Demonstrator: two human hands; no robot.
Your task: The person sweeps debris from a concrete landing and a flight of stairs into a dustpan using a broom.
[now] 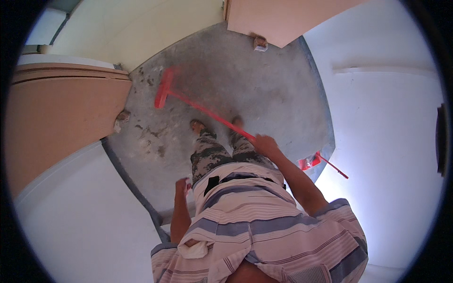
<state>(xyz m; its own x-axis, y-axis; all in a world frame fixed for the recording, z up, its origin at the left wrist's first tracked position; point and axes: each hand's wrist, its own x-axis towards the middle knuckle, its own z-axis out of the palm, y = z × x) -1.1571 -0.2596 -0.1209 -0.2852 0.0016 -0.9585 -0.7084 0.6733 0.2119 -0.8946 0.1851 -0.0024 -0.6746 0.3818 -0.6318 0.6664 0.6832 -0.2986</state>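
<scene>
My right hand (266, 145) is wrapped around the upper end of a long red broom handle (216, 116). The handle slopes away to the far left, past my feet. At its end a red broom head (163, 92) is over the concrete floor, its bristle side blurred. Hanging beside my left thigh is my left hand (183, 186), fingers curled. Something pale shows at its inner edge, too small to make out.
Dark dirt patches (155, 134) mark the concrete floor (283, 88) at left. Brick pieces lie by the left door (70, 106) and the far door (283, 17). A red long-handled dustpan (310, 162) stands near the white right wall (382, 123).
</scene>
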